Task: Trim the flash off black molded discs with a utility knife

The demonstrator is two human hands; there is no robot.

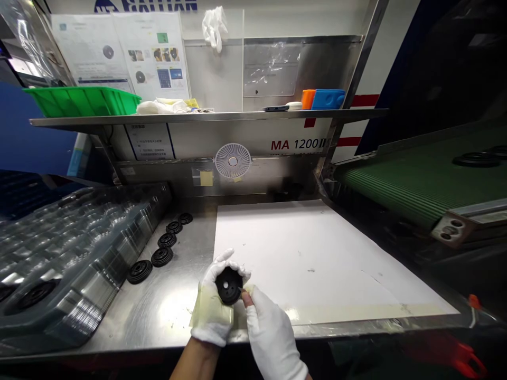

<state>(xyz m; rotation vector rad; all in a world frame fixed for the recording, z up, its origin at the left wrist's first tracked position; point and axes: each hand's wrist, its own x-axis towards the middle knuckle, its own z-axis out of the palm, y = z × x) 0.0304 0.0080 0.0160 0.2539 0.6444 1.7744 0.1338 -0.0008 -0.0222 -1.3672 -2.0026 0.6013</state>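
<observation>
My left hand point(216, 303), in a white glove with a pale yellow band round it, is closed on a black round plastic part point(229, 285). A pale spot shows through a hole in the part's face. At the part's right rim is my right hand point(269, 327), also white-gloved, with one bare fingertip showing. Its fingers are pinched together against the rim; whatever they grip is too small to make out. To the left, several black ridged discs point(162, 256) lie in a slanting row on the metal table point(158, 311).
Stacked clear plastic trays point(99, 279) stand at the left. A white sheet point(309, 258) covers the table's right part. Behind are a small fan point(233, 161) and a shelf point(237, 117) with a green bin point(83, 102). On the right runs a green conveyor belt point(420, 179) carrying black discs.
</observation>
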